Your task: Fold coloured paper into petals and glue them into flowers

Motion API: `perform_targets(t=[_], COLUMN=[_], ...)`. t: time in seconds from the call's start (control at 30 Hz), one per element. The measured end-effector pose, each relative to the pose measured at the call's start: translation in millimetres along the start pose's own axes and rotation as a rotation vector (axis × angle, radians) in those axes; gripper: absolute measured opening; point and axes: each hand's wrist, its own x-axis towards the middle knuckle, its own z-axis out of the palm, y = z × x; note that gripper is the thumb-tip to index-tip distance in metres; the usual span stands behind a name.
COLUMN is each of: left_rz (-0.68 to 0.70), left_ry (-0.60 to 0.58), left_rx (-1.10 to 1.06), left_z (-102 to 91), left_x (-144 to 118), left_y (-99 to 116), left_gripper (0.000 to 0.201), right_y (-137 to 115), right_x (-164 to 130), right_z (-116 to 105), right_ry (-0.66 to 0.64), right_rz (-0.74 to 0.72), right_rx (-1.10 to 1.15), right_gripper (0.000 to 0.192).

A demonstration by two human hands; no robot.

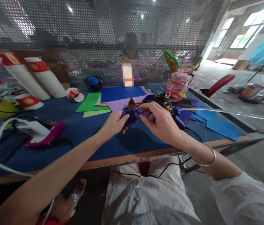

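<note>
My left hand (116, 123) is closed on a dark purple folded paper piece (131, 118), thumb on top, above the front middle of the table. My right hand (158, 120) meets it from the right, its thumb and fingertips pinched at the piece's purple edge; the exact contact is partly hidden. A brown pointed paper piece (132, 104) shows just behind. Close to the right wrist lies a blue glue gun (179, 121), a long clear glue stick (216, 110) reaching right from it.
Coloured paper sheets (120, 94) lie behind my hands, with blue sheets (222, 126) at right. A pink bottle (177, 86) stands at back right. Stacked paper cups (48, 78) lean at left, near a purple power strip (45, 134) with cables. Perforated metal (94, 40) rises behind.
</note>
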Motion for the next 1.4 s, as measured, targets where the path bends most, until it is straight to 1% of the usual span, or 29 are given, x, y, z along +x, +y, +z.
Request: perform_targets(t=[0.07, 0.1, 0.17, 0.23, 0.3, 0.37, 0.4, 0.43, 0.5, 0.57, 0.63, 0.7, 0.77, 0.9, 1.0, 1.1, 1.2, 1.27, 1.4], left_rz=[-0.008, -0.013, -0.021, -0.032, -0.049, -0.061, -0.063, -0.065, -0.068, -0.07, -0.065, -0.057, -0.05, -0.045, -0.05, -0.054, -0.071, -0.086, -0.091], left_ry=[0.012, 0.015, 0.021, 0.023, 0.022, 0.024, 0.026, 0.029, 0.039, 0.05, 0.057, 0.049, 0.039, 0.048, 0.054, 0.065, 0.085, 0.086, 0.086], left_rx=[-0.003, -0.005, -0.009, -0.008, -0.005, -0.002, 0.0, 0.004, 0.015, 0.021, 0.013, -0.001, -0.011, -0.026, -0.016, 0.009, 0.046, 0.068, 0.086], left_z=[-0.6, -0.6, 0.0, 0.9, 1.6, 1.5, 1.1, 0.5, -1.4, -3.4, -5.0, -5.9, -6.1, -6.5, -7.4, -8.6, -9.9, -11.1, -13.6], left_x=[0.9, 1.3, 2.1, 2.9, 3.7, 4.0, 4.1, 4.1, 4.1, 4.6, 5.6, 6.4, 6.8, 7.0, 7.5, 8.3, 8.8, 9.1, 10.3], left_y=[-1.2, -1.5, -1.5, -0.6, 0.5, 1.5, 1.9, 2.0, 1.8, 0.9, -0.3, -1.2, -1.3, -0.2, 0.4, 0.8, 1.6, 1.8, 0.6], left_gripper=[0.02, 0.02, 0.021, 0.022, 0.022, 0.022, 0.023, 0.023, 0.026, 0.028, 0.026, 0.025, 0.024, 0.021, 0.021, 0.021, 0.023, 0.024, 0.027], right_y=[-13.6, -17.7, -17.7, -5.7, 15.4, 39.5, 50.7, 60.7, 75.9, 85.4, 91.2, 95.7, 99.4, 99.9, 90.1, 74.0, 59.1, 53.7, 54.4], right_x=[-19.3, -31.0, -55.5, -76.7, -89.2, -91.0, -88.2, -83.6, -71.0, -57.8, -47.6, -41.9, -40.2, -39.4, -32.8, -18.5, -0.8, 9.1, 16.3], right_z=[-22.7, -34.0, -54.3, -70.5, -81.7, -87.1, -87.6, -86.8, -82.2, -75.6, -68.7, -62.5, -57.8, -54.6, -55.6, -53.1, -43.4, -33.7, -13.6], right_ry=[0.004, 0.017, 0.058, 0.095, 0.15, 0.187, 0.182, 0.152, 0.046, -0.064, -0.17, -0.241, -0.237, -0.151, -0.127, -0.089, -0.071, -0.096, -0.151], right_rz=[-0.017, -0.015, 0.056, 0.171, 0.281, 0.356, 0.392, 0.43, 0.506, 0.564, 0.602, 0.598, 0.565, 0.509, 0.472, 0.414, 0.295, 0.222, 0.119], right_rx=[-0.088, -0.124, -0.203, -0.304, -0.39, -0.407, -0.381, -0.34, -0.22, -0.132, -0.091, -0.055, -0.019, 0.014, 0.077, 0.156, 0.108, 0.052, -0.006], right_gripper=[0.011, 0.012, 0.014, 0.016, 0.016, 0.019, 0.025, 0.033, 0.045, 0.052, 0.051, 0.045, 0.039, 0.034, 0.037, 0.041, 0.037, 0.033, 0.027])
